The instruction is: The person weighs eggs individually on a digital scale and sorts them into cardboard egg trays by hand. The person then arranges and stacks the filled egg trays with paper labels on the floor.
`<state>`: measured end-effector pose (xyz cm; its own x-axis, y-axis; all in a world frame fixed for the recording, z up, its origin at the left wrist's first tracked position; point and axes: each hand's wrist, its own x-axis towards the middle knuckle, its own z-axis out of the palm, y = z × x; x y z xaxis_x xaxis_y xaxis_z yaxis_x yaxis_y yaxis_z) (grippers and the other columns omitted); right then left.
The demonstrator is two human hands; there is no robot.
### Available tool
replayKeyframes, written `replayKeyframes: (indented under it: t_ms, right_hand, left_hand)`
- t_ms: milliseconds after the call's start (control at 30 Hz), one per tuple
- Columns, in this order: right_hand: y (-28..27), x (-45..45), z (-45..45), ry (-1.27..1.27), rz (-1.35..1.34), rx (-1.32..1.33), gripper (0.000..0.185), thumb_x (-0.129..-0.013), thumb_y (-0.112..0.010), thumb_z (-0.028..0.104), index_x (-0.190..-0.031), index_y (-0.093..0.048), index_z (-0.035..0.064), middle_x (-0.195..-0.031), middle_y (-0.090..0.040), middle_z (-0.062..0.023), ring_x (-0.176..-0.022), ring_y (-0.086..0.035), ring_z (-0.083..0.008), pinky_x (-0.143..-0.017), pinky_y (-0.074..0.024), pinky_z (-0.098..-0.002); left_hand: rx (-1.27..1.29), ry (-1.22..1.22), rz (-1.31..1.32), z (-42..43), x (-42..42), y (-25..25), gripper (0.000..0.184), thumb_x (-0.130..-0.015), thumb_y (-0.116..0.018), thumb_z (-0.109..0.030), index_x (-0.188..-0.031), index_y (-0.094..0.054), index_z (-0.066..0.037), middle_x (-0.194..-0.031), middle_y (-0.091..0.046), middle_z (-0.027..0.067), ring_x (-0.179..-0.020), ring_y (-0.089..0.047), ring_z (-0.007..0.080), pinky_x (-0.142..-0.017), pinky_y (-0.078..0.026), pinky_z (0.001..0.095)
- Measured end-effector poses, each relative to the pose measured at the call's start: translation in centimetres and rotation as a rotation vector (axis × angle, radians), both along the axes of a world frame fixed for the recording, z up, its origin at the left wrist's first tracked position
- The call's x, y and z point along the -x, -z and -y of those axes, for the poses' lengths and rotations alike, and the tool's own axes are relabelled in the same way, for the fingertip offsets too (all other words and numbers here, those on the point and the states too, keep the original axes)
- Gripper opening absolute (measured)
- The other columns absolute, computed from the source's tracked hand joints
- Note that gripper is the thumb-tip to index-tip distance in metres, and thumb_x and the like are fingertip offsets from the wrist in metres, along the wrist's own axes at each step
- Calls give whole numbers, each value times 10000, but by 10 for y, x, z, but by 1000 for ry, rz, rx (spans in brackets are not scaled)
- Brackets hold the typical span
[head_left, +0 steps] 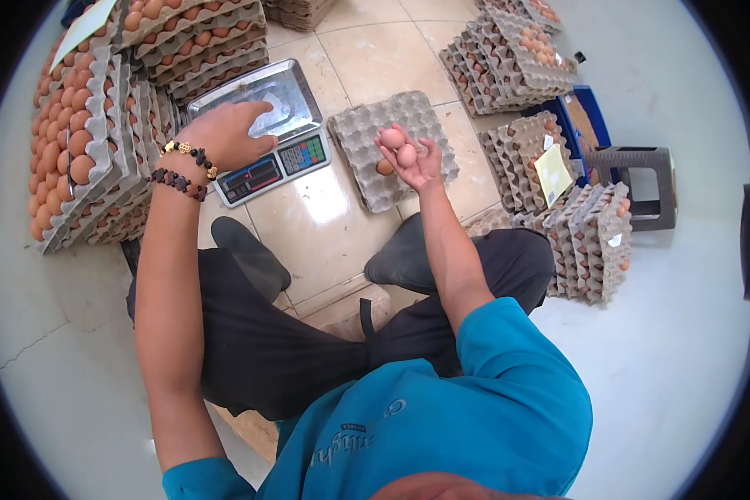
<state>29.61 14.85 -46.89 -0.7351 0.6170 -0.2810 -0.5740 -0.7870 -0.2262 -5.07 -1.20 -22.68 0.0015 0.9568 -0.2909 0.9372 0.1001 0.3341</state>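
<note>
My left hand [229, 135], with bracelets at its wrist, is palm down over the near left part of a digital scale's metal pan [302, 93]. Its thumb and forefinger are spread apart with no egg visible between them; its other fingers are partly hidden. The scale's keypad and display [262, 173] face me. My right hand [415, 162] is turned palm up and holds two brown eggs [398, 147] over a grey egg tray [393, 193]. One more brown egg [384, 167] sits in that tray, just left of my right hand.
Tall stacks of egg-filled trays [71, 125] stand at the left, with another stack [196, 42] behind the scale. More stacks [508, 62] line the right, near a blue crate [587, 112] and a grey plastic stool [654, 187]. My feet [400, 254] are on the tiled floor.
</note>
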Motion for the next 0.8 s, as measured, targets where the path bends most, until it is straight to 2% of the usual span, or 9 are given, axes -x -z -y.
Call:
replayKeyframes:
  t_ms: [133, 333, 433, 500, 533, 567, 667, 733, 800]
  right_hand:
    - [10, 4, -4, 3, -67, 43, 700, -839, -592, 170, -1486, -418, -33, -1517, -409, -284, -1429, -352, -510, -1211, -345, -549]
    - [30, 8, -2, 22, 299, -176, 481, -953, -627, 113, -1367, -494, -92, -1384, -523, -274, -1294, -541, -427, -1016, -575, -423]
    - [49, 6, -3, -192, 498, -162, 397, -955, -673, 114, -1279, -560, -85, -1225, -631, -228, -1067, -686, -337, -901, -621, -305]
    - [50, 18, 1, -522, 591, -183, 355, -960, -676, 146, -1225, -595, -76, -1101, -678, -189, -904, -711, -276, -865, -619, -272]
    - [43, 26, 8, -688, 639, -197, 338, -962, -678, 162, -1197, -613, -71, -1040, -702, -170, -822, -724, -245, -847, -618, -255]
    - [22, 51, 23, -813, 694, -273, 210, -966, -657, 147, -1057, -680, -41, -893, -711, -120, -687, -690, -167, -681, -594, -228]
    - [24, 127, 26, -1162, 719, -856, 220, -959, -653, 204, -962, -707, -9, -871, -714, -97, -658, -645, -110, -582, -525, -239]
    - [12, 179, 41, -812, 754, -915, 261, -945, -637, 247, -891, -720, 5, -851, -711, -65, -684, -621, -88, -587, -496, -261]
    - [42, 229, 33, -550, 821, -1163, 315, -953, -602, 308, -961, -719, 15, -848, -726, -106, -730, -672, -191, -669, -530, -335]
  left_hand:
    - [-1, -2, 7, 0, -1, -1, 542, -940, -632, -369, -1399, -554, -93, -1307, -640, 209, -1189, -613, 377, -1036, -484, 434]
    - [13, -6, 5, -2, -3, -5, 555, -940, -636, -382, -1401, -555, -85, -1303, -646, 208, -1183, -621, 373, -1018, -496, 433]
    - [-33, -25, 104, -2, 11, -2, 576, -938, -647, -397, -1403, -559, -70, -1296, -652, 212, -1179, -630, 362, -1009, -500, 423]
    - [-4, -114, 142, -8, 33, -5, 606, -934, -662, -416, -1404, -561, -46, -1295, -650, 225, -1174, -636, 348, -1000, -503, 414]
    - [-111, -144, 136, -6, 44, -8, 608, -936, -660, -426, -1397, -564, -40, -1301, -646, 231, -1177, -636, 346, -999, -504, 415]
    - [-236, -191, 89, -5, 54, -9, 606, -934, -658, -440, -1395, -569, -57, -1293, -651, 226, -1174, -639, 352, -993, -506, 419]
    - [-466, -372, 28, 0, 64, -16, 600, -923, -659, -479, -1380, -590, -96, -1261, -668, 216, -1152, -651, 367, -981, -512, 429]
    - [-572, -427, 31, -1, 65, -16, 600, -911, -663, -500, -1365, -605, -112, -1238, -678, 213, -1134, -660, 373, -975, -515, 432]
    - [-684, -405, 48, -4, 71, -9, 603, -898, -669, -520, -1347, -620, -120, -1215, -687, 212, -1116, -669, 376, -970, -518, 435]
